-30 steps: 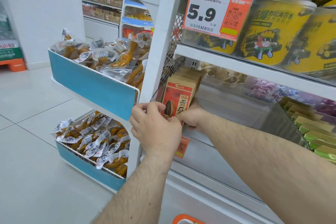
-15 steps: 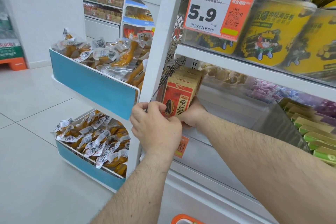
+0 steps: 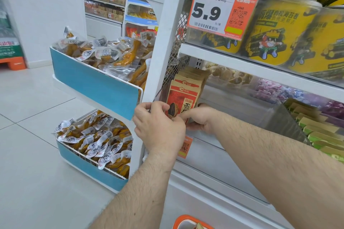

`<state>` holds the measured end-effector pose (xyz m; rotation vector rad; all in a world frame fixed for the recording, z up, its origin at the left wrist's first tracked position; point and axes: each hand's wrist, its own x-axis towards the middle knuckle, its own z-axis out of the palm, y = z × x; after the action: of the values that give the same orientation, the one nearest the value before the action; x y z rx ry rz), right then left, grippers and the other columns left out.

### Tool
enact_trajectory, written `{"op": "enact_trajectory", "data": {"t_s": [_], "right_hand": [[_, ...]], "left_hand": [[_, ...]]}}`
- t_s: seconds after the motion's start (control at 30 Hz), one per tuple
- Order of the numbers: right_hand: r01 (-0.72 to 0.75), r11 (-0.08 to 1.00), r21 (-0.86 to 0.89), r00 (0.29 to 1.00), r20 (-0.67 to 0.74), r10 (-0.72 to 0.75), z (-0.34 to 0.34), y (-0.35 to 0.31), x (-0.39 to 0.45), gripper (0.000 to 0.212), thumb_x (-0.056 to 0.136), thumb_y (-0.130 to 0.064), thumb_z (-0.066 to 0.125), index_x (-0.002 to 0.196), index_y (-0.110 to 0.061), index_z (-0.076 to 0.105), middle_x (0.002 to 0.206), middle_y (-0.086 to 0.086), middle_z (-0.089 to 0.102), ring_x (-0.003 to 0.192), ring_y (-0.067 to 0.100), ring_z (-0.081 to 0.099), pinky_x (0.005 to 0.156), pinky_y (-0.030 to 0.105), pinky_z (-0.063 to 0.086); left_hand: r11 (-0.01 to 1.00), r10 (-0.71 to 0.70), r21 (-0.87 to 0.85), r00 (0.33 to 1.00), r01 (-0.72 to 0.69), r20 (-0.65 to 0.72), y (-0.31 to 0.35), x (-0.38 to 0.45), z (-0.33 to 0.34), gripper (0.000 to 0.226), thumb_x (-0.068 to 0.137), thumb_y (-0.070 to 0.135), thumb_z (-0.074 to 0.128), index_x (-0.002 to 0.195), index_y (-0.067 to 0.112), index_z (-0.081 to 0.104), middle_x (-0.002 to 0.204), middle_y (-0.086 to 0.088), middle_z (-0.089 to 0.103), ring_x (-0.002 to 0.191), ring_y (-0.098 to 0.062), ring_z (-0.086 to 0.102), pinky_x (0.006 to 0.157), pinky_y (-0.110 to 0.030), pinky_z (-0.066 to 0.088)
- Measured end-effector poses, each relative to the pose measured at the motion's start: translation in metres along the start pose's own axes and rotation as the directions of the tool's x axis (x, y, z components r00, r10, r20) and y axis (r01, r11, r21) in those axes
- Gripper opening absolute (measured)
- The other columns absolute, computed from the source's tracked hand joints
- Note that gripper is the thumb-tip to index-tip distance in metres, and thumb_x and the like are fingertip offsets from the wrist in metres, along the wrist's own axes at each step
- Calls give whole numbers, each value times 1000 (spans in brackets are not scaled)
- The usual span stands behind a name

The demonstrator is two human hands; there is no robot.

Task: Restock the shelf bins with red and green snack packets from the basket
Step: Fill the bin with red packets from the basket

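Fig. — Restocking, red-packet stage. Both hands meet at the front of the clear shelf bin, at the lower part of the foremost red snack packet.

L hand: back of hand faces the camera; fingers curled in toward the packet's lower left, just under the bin's front lip. Fingertips hidden behind the knuckles, so whether they pinch the packet or only press on it cannot be told.

R hand: reaches in from the right, thumb and fingers wrapped round the packet's lower right corner, clamped on it.

Packet position: upright, directly above and between the two sets of fingers, front of a row of like packets running back from the fingertips toward the mesh side panel.

Handling (judgement): paper-type pouch w/ loose contents, light, semi-stiff at the seams, soft in the belly; crushable if squeezed mid-face. Best hold: bottom corners or side seams, as approx. done here; slide along the bin floor, don't lift by the top flap.

Other stock: green packets stand well to the right of the R fingers, beyond a clear divider. Basket, orange rim only, lies below both wrists at frame bottom; contents mostly out of view. Step est.: squaring the red row.
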<state>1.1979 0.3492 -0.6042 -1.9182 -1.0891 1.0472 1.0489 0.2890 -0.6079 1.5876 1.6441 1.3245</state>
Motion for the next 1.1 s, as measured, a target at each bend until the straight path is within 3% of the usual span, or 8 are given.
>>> {"op": "enact_trajectory", "data": {"t_s": [0.1,0.3,0.43,0.73,0.93,1.1], "right_hand": [[-19,996,83,1000,1,19,1,-3,-2,38,78,-12,82,113,-15,69,99,2,75,86,15,71,72,29,61],[-20,997,75,1000,-7,21,3,-4,-6,40,76,-13,83,113,-16,69,99,1,73,86,14,69,79,34,62],[-33,997,66,999,23,32,0,-6,-13,40,79,-16,82,116,-18,66,95,-1,70,87,14,68,76,30,60],[-26,998,52,1000,4,26,-8,-11,-27,19,86,-22,76,91,-25,58,81,-3,59,82,16,67,80,31,59],[-5,988,152,999,-39,11,-3,-12,-23,29,86,-23,76,111,-21,62,86,-5,63,81,11,63,88,36,58],[9,992,126,1000,-20,-6,-2,-6,-15,38,79,-12,81,114,-17,67,91,-4,73,87,13,71,80,33,60]], "left_hand": [[1000,2,4,1000,-2,-6,0,0,0,31,79,27,70,103,30,50,117,5,28,120,-21,32,103,-34,28],[1000,-1,2,1000,1,-1,0,0,0,32,79,28,71,103,30,50,116,6,26,121,-20,31,104,-34,27],[1000,-1,-6,1000,1,-8,-1,-1,1,32,78,27,71,103,30,51,113,8,23,121,-20,31,103,-34,27],[1000,-2,-7,1000,2,-15,-1,-1,2,32,79,27,70,105,29,53,121,4,31,121,-20,31,103,-35,27],[1000,3,1,1000,-3,-8,-2,-1,2,32,79,24,69,106,29,53,121,4,30,121,-19,31,103,-35,27],[1000,5,4,1000,-5,-14,-2,-1,2,32,80,26,69,107,29,53,124,3,32,121,-19,31,103,-34,27]]}}
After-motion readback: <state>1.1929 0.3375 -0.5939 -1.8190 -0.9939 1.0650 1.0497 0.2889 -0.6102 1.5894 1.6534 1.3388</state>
